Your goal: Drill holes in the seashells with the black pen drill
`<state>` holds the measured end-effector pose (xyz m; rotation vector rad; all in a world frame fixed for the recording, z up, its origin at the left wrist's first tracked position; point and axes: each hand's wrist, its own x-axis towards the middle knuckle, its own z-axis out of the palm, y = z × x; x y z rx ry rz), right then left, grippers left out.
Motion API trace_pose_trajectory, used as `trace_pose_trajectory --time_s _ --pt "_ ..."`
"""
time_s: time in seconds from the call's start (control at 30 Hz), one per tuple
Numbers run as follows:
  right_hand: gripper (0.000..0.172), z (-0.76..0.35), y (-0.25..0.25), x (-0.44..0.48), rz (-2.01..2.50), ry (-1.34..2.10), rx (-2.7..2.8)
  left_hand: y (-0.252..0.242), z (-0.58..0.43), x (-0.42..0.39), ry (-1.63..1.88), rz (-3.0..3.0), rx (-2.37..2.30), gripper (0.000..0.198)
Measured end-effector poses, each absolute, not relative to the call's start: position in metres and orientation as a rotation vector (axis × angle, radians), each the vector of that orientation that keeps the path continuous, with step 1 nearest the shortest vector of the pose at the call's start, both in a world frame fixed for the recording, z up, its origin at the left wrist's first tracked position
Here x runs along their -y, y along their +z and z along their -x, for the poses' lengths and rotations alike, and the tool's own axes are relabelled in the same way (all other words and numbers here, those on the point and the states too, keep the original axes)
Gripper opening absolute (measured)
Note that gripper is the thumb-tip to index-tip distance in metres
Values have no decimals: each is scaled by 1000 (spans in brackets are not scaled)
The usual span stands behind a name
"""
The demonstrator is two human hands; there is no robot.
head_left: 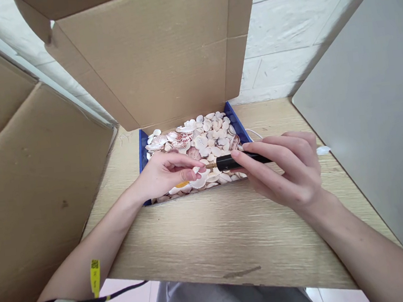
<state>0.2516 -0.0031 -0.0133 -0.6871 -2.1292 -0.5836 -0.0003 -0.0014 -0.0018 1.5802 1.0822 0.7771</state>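
Note:
My left hand [170, 173] pinches a small white seashell [197, 170] between thumb and fingers, over the front of a box of shells. In my right hand [284, 168] is a mini hand drill [226, 163], a slim black cylinder with a brass chuck, held level and pointing left. Its tip meets or almost touches the small shell; the exact contact is too small to tell. Beneath both hands, many seashells [202, 143], white, cream and reddish-striped, fill the box. A yellow-orange piece [182, 184] shows among them below my left fingers.
The shells' shallow box has blue sides [236, 121] and a raised cardboard lid [162, 54] leaning toward a white brick wall [279, 32]. Cardboard panels [40, 163] stand left, a grey panel [373, 104] right. A black cable [125, 288] with a yellow tag crosses near my left forearm.

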Motion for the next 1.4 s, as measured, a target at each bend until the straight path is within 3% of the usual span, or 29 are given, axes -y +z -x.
trace_pose_trajectory --time_s 0.4,0.57,0.87,1.13,1.4 --pt "30 -242 -21 -1 941 -182 2237 -2 0 2 912 -1453 -1081 17" --pt "41 -245 -19 0 891 -275 2284 -2 -2 1 994 -1399 -1134 17" --pt "29 -247 -11 0 755 -469 2125 -2 -1 3 790 -1556 -1093 15" --pt "24 -244 -14 -2 886 -366 2153 -2 0 2 763 -1568 -1072 18" --pt "31 -243 -20 1 999 -171 2253 -4 0 3 909 -1421 -1083 16"
